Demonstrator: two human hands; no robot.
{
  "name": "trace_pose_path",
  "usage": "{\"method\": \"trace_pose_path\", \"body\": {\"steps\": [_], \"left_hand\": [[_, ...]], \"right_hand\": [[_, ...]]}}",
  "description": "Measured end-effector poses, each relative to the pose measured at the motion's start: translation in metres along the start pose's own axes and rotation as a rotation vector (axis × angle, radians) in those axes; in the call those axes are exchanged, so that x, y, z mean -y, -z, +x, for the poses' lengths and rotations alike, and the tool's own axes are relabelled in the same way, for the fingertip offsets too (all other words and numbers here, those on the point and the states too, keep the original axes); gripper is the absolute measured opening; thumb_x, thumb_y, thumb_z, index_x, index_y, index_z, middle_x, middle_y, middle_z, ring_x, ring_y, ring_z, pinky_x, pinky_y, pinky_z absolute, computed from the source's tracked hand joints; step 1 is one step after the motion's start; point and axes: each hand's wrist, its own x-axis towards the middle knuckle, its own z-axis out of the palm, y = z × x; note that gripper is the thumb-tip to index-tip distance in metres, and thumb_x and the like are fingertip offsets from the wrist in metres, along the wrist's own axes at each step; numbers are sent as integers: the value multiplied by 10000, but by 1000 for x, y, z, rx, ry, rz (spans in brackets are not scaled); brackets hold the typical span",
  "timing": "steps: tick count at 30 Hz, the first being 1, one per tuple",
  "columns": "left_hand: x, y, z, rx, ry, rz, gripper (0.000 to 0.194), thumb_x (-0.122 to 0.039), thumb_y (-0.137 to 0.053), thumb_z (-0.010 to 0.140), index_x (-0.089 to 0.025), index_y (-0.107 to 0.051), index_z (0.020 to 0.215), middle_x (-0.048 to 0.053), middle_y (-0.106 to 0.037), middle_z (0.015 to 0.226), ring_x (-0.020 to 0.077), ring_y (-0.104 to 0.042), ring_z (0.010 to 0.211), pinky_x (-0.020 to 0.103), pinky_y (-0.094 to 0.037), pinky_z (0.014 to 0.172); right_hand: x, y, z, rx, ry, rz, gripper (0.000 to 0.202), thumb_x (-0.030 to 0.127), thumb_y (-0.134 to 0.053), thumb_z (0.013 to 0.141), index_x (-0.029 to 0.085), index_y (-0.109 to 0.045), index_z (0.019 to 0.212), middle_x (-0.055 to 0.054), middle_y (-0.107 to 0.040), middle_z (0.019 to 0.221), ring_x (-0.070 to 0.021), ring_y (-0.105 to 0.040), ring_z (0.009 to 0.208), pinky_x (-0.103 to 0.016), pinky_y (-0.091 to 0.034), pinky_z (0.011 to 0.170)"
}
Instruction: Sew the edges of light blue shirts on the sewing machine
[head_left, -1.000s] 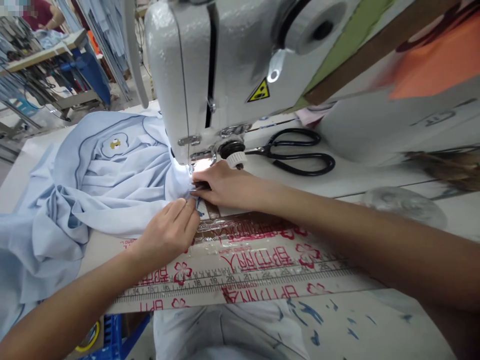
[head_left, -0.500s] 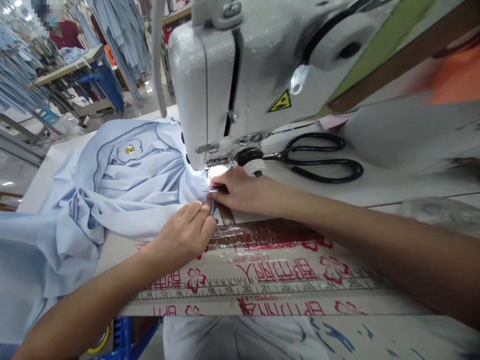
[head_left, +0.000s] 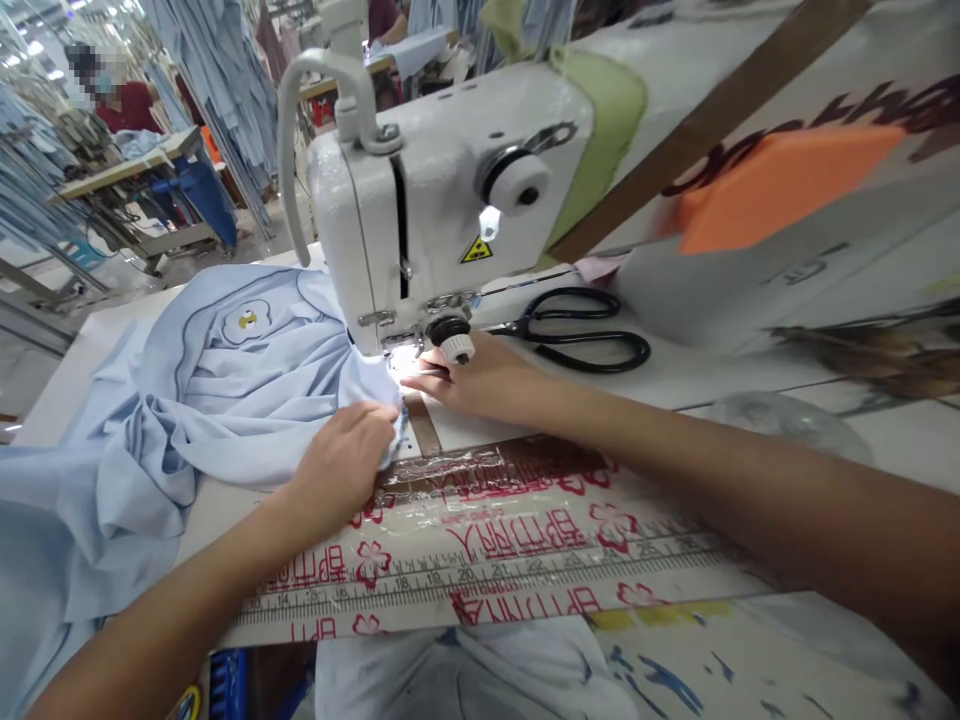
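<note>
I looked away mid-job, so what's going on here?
A person is at a sewing machine, with a light-blue garment bunched beside the lit needle area. The left hand is on the garment's edge. The right hand is close to the needle area, its grip hard to make out. Black-handled scissors lie beyond it.

Small bright lights (head_left: 34, 47) shine at the upper left, over a room crowded with hanging pale blue garments (head_left: 217, 80). Farther back, a metal-framed workbench (head_left: 120, 172) with a wooden edge stands on the shiny grey floor (head_left: 259, 248).
</note>
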Motion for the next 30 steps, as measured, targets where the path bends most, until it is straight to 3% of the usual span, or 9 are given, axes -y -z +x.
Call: {"method": "trace_pose_path", "body": {"steps": [3, 5, 9, 17, 22, 25, 28, 30], "left_hand": [[11, 11, 5, -2, 389, -298, 95, -212, -436, 863, -158, -510, 837, 14, -586, 740, 136, -536, 678, 277, -462, 627], [17, 18, 8, -7, 578, -437, 110, -268, -483, 835, -168, -496, 793, -27, -512, 629, 116, -476, 588, 249, -408, 566], [20, 22, 11, -14, 687, -633, 132, -297, -504, 814, -174, -480, 775, -41, -455, 593, 104, -420, 551, 230, -351, 524], [17, 22, 13, 21, 602, -539, 83, -250, -500, 822, -172, -499, 792, -21, -498, 651, 130, -466, 639, 283, -393, 633], [18, 21, 11, 50, 513, -414, 68, -220, -484, 839, -167, -503, 802, -15, -559, 694, 131, -506, 663, 286, -420, 648], [12, 16, 6, 75, 352, -306, 78, -182, -443, 863, -149, -512, 852, 16, -596, 749, 133, -538, 679, 281, -451, 641], [1, 9, 2, 54, 63, -63, 146, -101, -372, 879, -103, -516, 902, 97, -615, 889, 173, -562, 833, 309, -483, 711], [-6, 5, 0, 12, -119, 157, 151, -62, -370, 874, -83, -520, 872, 127, -616, 918, 198, -552, 903, 326, -488, 752]], "right_hand": [[-8, -5, -11, -85, 230, 19, 212, 307, -457, 839, 180, -626, 849, -68, -627, 811, -171, -565, 712, -294, -399, 624], [-9, -12, -18, -219, 416, 46, 174, 237, -447, 851, 188, -610, 884, -38, -627, 862, -125, -566, 710, -250, -392, 605], [-5, -23, -19, -371, 499, 26, 162, 172, -441, 851, 173, -600, 883, -31, -623, 874, -112, -568, 737, -233, -361, 560], [-2, -31, -14, -374, 490, 1, 94, 164, -483, 800, 181, -574, 786, -9, -599, 831, -106, -543, 687, -234, -346, 548], [-2, -27, -17, -336, 443, 64, 185, 248, -430, 879, 183, -588, 950, -39, -609, 875, -117, -558, 737, -240, -385, 600], [-1, -17, -20, -255, 468, 93, 203, 241, -423, 873, 174, -612, 906, -58, -603, 876, -122, -544, 716, -250, -380, 606], [-3, -5, -26, -114, 576, 111, 198, 251, -452, 834, 177, -599, 724, -23, -583, 748, -107, -502, 632, -239, -351, 566], [-5, -1, -30, -71, 626, 111, 176, 235, -454, 808, 180, -608, 743, -2, -573, 684, -101, -481, 586, -236, -334, 545]]}}
